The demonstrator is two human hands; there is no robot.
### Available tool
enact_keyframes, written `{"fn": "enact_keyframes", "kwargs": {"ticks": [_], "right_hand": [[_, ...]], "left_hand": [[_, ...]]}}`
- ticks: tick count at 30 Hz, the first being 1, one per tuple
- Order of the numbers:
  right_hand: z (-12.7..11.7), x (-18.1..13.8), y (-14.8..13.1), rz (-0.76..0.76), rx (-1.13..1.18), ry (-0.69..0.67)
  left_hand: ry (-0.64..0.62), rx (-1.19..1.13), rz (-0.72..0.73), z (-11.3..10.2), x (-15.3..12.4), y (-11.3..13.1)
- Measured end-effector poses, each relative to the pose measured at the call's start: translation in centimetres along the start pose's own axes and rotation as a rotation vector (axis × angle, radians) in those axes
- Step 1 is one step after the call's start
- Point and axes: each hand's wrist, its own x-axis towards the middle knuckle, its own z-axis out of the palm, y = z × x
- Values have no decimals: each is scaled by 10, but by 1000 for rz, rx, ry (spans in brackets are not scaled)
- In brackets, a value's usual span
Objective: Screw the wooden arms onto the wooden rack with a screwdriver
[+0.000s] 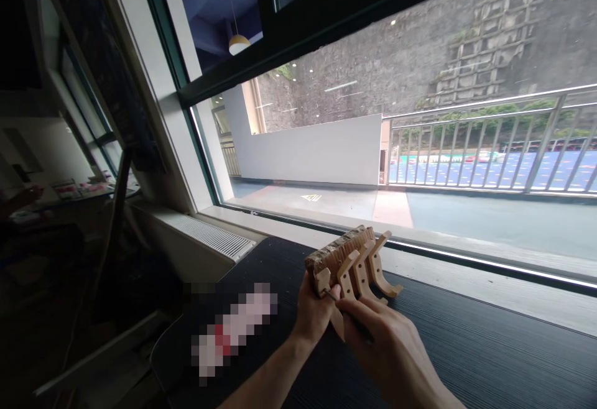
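My left hand [313, 316] is closed round the near left end of a wooden hook rack [342, 252], a block with a rough, bark-like upper edge. Several pale wooden hooks [361, 272] with drilled holes stick out from its front side. In my right hand [389, 340] is a thin tool that looks like a screwdriver [329, 295]; its dark handle is mostly covered by my fingers. The metal shaft points at the nearest hook [323, 280], close to my left thumb. Whether the tip sits in a screw cannot be made out.
The rack is over a dark wood-grain table [494, 340] beside a large window with a pale sill [433, 272]. A blurred-out pinkish item [237, 328] lies on the table to the left. A white radiator [209, 235] stands under the window.
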Motion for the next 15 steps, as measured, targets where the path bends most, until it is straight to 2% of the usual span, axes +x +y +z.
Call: {"fn": "enact_keyframes", "kwargs": {"ticks": [7, 11, 15], "right_hand": [[13, -8, -10, -188, -145, 69], [13, -23, 4, -208, -184, 61], [0, -42, 25, -129, -288, 10]], "left_hand": [[-29, 0, 15, 2, -1, -2], [-27, -13, 32, 1, -5, 3], [-245, -53, 58, 1, -11, 9]]}}
